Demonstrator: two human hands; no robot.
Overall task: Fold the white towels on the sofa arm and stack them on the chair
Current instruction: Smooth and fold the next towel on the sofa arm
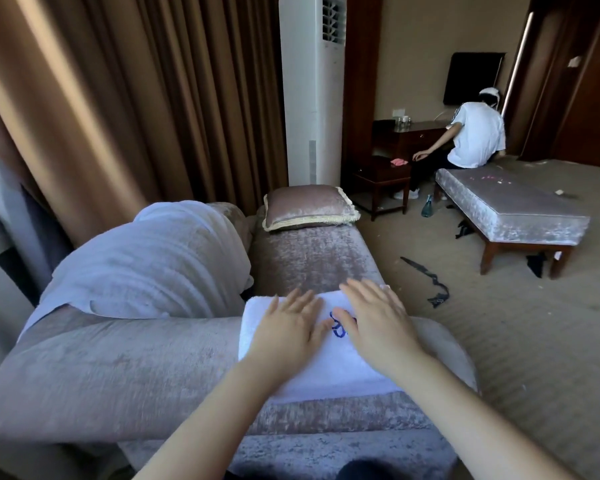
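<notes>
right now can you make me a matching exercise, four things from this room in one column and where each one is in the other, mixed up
Things:
1. folded white towel
2. loose white towel
3. cushion
4. pink cloth

Places:
A. on the dark side table
B. draped over the sofa back
C. at the far end of the sofa seat
D. on the sofa arm, under the left hand and right hand

Pairs: 1-D, 2-B, 3-C, 4-A
</notes>
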